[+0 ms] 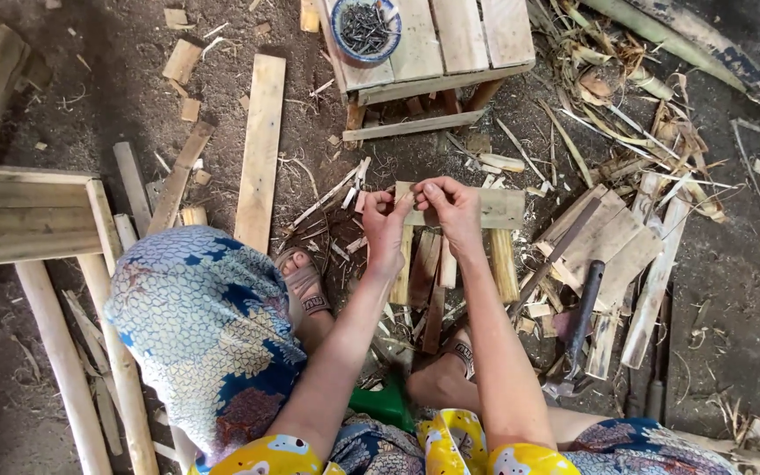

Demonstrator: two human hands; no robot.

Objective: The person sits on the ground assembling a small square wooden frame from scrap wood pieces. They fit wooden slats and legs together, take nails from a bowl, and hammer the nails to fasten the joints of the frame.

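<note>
While both hands pinch at the slat [494, 208], left fingers [386, 208] and right fingers [429, 191] seemingly hold a nail; hammer [579, 325] lies near.

Soft, even daylight, fairly bright; shadows faint and short. No glare. Sharp at centre, with slight wide-angle bending toward the edges.

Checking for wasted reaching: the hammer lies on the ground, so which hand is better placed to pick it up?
Probably the right hand. The dark-handled hammer lies on the person's right, beside the right leg. The left hand would have to cross over. Both hands are pinching at the pale wooden slat.
</note>
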